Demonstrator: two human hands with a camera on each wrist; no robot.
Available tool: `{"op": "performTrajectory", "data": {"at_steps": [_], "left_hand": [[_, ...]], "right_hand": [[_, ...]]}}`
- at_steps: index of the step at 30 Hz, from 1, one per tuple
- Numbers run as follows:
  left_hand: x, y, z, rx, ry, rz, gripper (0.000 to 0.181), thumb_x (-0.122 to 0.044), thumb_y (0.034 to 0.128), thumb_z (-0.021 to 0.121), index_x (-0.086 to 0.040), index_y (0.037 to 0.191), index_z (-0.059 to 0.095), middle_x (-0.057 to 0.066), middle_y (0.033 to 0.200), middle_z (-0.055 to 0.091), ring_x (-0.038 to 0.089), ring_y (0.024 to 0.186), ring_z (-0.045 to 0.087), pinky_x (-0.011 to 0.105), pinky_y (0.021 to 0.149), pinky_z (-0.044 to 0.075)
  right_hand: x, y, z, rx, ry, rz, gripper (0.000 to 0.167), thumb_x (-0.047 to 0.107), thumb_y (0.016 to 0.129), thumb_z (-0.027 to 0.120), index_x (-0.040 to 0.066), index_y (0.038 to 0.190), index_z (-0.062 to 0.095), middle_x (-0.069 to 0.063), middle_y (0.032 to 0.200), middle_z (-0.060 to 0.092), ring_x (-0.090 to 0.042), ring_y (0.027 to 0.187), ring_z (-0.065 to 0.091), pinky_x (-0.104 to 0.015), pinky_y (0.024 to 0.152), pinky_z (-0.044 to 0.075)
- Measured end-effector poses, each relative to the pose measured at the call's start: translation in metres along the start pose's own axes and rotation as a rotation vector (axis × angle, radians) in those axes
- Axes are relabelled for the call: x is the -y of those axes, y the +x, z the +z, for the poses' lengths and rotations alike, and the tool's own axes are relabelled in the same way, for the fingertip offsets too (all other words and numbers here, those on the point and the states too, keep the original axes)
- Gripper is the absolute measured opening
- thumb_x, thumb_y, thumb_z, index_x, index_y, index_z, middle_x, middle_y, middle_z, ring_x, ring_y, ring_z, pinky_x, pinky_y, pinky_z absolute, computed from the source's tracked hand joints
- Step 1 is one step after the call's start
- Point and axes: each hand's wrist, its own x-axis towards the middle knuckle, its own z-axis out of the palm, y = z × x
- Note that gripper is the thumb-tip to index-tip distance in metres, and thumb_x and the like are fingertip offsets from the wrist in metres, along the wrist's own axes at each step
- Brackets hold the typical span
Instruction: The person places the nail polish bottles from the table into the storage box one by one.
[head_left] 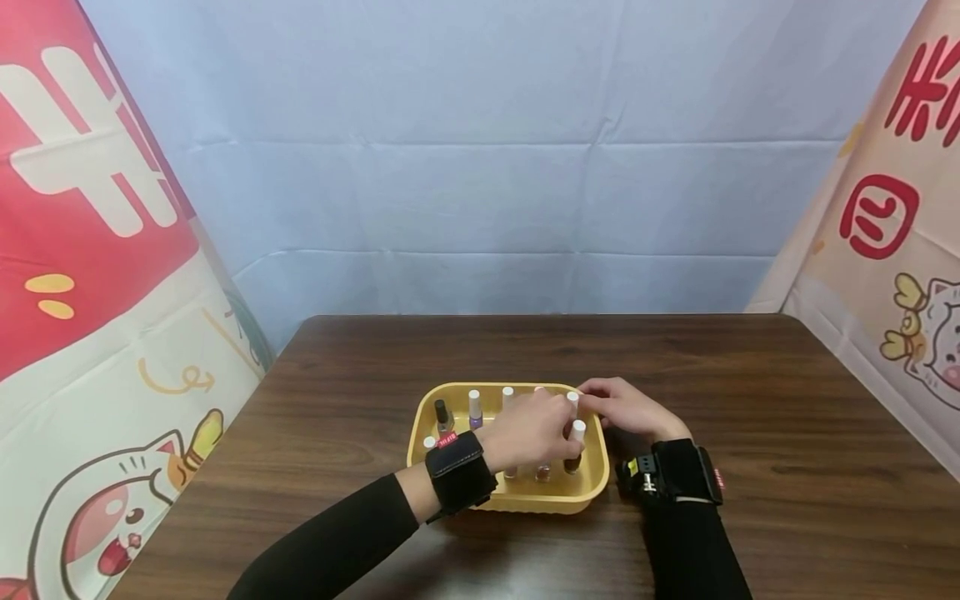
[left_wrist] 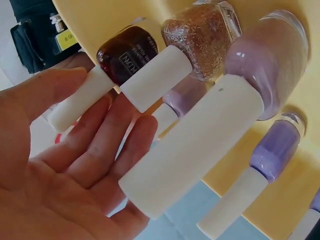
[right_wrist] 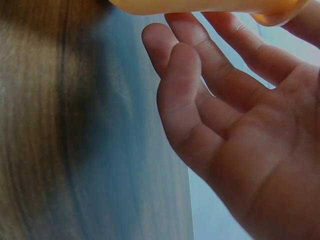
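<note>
My left hand (head_left: pixel 527 427) reaches into a yellow plastic basket (head_left: pixel 517 505) and pinches the white cap of a dark red nail polish bottle (left_wrist: pixel 125 57) between thumb and fingers. That bottle is at the basket's right side. Close by in the left wrist view are a glitter nail polish bottle (left_wrist: pixel 200 37), a pale pink one (left_wrist: pixel 275 60) and a purple one (left_wrist: pixel 275 150), all white-capped. My right hand (head_left: pixel 626 406) holds the basket's right rim near the far corner. Several of its fingers are bent below the yellow edge (right_wrist: pixel 200 6) in the right wrist view.
More nail polish bottles stand in the basket, among them a black-capped one (head_left: pixel 442 412) at the left. The basket sits on a dark wooden table (head_left: pixel 360 358). Behind it hangs a pale blue cloth (head_left: pixel 480 200), with printed cloths at both sides.
</note>
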Motion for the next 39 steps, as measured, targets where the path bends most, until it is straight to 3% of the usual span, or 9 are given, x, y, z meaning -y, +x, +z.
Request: {"op": "performTrajectory", "data": {"at_steps": [25,39], "left_hand": [[-0.002,0.011,0.009,0.033,0.095,0.007,0.022,-0.024,0.0855,0.069,-0.019,0.066,0.06,-0.01,0.053,0.053,0.002,0.046,0.051,0.017,0.047,0.039],[-0.004,0.009,0.008,0.04,0.066,-0.008,0.022,-0.023,0.0873,0.067,-0.019,0.066,0.062,-0.008,0.051,0.052,0.002,0.042,0.051,0.017,0.047,0.04]], "right_hand": [[-0.001,0.001,0.0,0.004,0.013,0.021,0.036,0.027,0.1,0.05,-0.001,0.121,0.059,-0.013,0.11,0.065,-0.017,0.092,0.062,-0.035,0.078,0.055],[-0.001,0.001,0.0,-0.003,-0.01,0.005,0.034,0.025,0.1,0.05,-0.001,0.119,0.061,-0.013,0.108,0.064,-0.016,0.089,0.059,-0.034,0.076,0.053]]}}
